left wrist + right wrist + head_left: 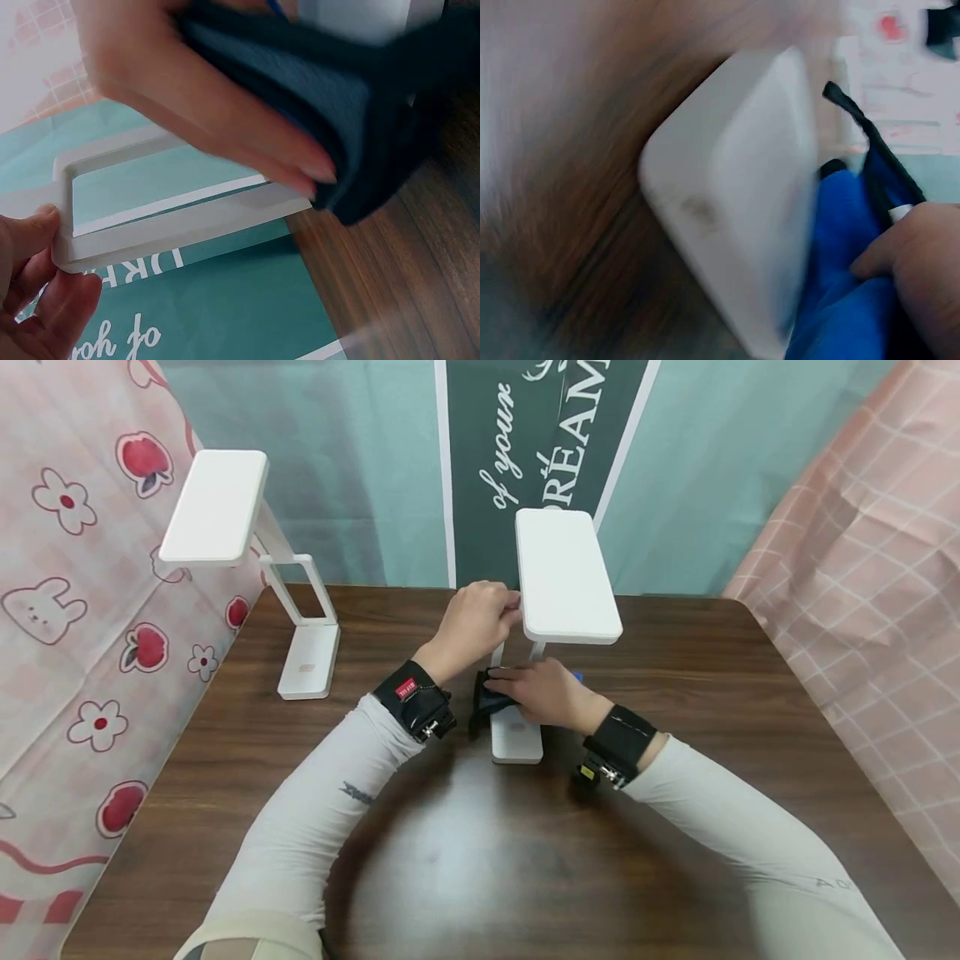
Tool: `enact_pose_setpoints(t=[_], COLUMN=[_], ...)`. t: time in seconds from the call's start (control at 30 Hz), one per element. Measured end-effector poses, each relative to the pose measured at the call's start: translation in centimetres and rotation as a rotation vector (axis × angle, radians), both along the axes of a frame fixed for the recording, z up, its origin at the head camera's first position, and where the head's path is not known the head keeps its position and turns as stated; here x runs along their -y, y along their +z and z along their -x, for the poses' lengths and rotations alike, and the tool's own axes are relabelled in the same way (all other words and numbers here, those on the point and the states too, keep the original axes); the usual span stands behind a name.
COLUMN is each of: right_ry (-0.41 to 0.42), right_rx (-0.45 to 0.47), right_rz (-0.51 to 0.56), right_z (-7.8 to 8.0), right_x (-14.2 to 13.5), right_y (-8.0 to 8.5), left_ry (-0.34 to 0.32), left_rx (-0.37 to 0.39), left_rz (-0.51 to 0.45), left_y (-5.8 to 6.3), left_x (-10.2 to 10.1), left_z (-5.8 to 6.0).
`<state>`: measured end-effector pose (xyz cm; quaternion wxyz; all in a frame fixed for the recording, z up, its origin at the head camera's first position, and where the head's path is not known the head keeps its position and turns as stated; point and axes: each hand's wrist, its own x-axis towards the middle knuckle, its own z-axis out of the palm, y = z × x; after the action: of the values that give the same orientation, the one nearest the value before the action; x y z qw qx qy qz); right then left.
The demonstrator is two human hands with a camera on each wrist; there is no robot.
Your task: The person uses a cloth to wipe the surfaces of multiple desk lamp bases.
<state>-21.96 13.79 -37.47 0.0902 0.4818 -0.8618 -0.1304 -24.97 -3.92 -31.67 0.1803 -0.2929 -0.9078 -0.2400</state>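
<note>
A white folding desk lamp (566,577) stands on the table, its flat head facing up toward the head camera. My left hand (476,618) pinches the lamp's open rectangular arm (195,229) near its upper joint, between thumb and fingers. Lower down, my right hand (551,689) grips a cloth (491,700) against the lower end of that arm, above the base (517,739). The cloth looks dark grey-blue with black edging in the left wrist view and bright blue in the right wrist view. Blur there hides exactly where cloth and lamp touch.
A second white folding lamp (311,660) stands unfolded at the table's back left. Behind the wooden table (435,852) hangs a teal curtain (345,468) with a dark green lettered panel. Pink patterned curtains (862,577) border both sides.
</note>
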Motion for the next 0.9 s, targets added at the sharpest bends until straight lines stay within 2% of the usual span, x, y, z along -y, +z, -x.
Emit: enact_pose_setpoints(t=[0.13,0.37,0.6,0.77,0.9], right_ry=[-0.021,-0.050,-0.046,-0.053,-0.094], right_rx=[0.022,0.110,0.130,0.105,0.157], right_rz=[0.014,0.042,0.021,-0.025,-0.037], right_z=[0.8,1.2,1.5,1.5,1.2], right_x=[0.0,0.3,0.4,0.3,0.0], right_y=[-0.7,-0.4,-0.5,-0.2,0.2], left_ry=[-0.038,-0.133,-0.131,-0.123,-0.131], left_rx=[0.021,0.088,0.080,0.084,0.081], left_rz=[0.010,0.082,0.185,0.169,0.154], left_y=[0.3,0.4,0.5,0.6,0.5], left_x=[-0.1,0.8,0.9,0.9,0.9], left_z=[0.1,1.3,1.6,1.8,1.8])
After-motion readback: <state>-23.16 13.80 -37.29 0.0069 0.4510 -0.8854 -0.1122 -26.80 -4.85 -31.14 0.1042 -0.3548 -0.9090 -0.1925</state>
